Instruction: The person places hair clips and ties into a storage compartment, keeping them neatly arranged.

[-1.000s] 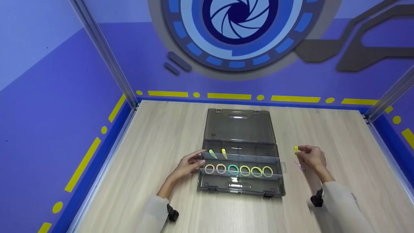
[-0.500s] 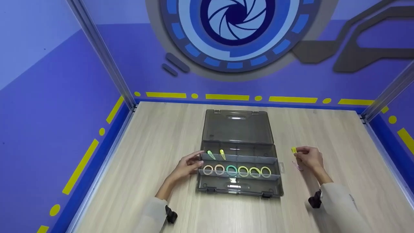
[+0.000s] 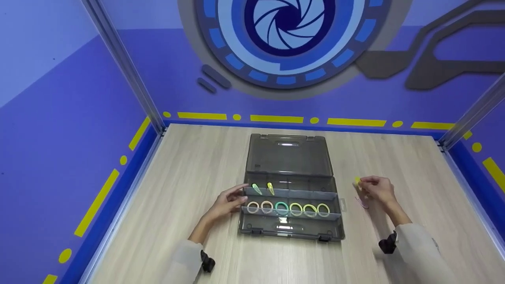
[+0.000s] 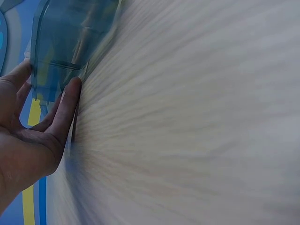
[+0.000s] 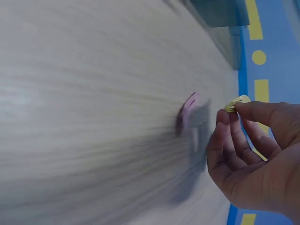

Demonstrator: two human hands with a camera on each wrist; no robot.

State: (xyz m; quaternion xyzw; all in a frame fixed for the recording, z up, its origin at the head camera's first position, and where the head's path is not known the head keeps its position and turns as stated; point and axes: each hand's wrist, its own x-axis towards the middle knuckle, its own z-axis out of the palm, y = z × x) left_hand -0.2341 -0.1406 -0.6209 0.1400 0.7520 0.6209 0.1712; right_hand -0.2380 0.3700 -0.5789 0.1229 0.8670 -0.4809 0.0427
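On the table lies a dark see-through compartment box (image 3: 292, 225) with its lid open. Its back row holds a green hair clip (image 3: 257, 189) and a yellow hair clip (image 3: 270, 188); several ring-shaped hair ties (image 3: 281, 208) stand in the middle row. My left hand (image 3: 225, 203) touches the box's left side, its fingers fairly straight. To the right of the box, my right hand (image 3: 379, 190) pinches another yellow hair clip (image 5: 237, 102) between thumb and fingertips, above the table. A pink hair clip (image 5: 188, 110) lies beneath it, partly in the hand's shadow.
The lid (image 3: 289, 156) lies back flat toward the blue wall (image 3: 221, 100). A clear latch tab (image 3: 343, 205) sticks out at the box's right side. Side walls and metal posts (image 3: 130, 73) bound the wooden table (image 3: 189, 154).
The yellow clip in my right hand has turned and shows less between the fingers. My left hand stays at the box. The head view has shifted slightly.
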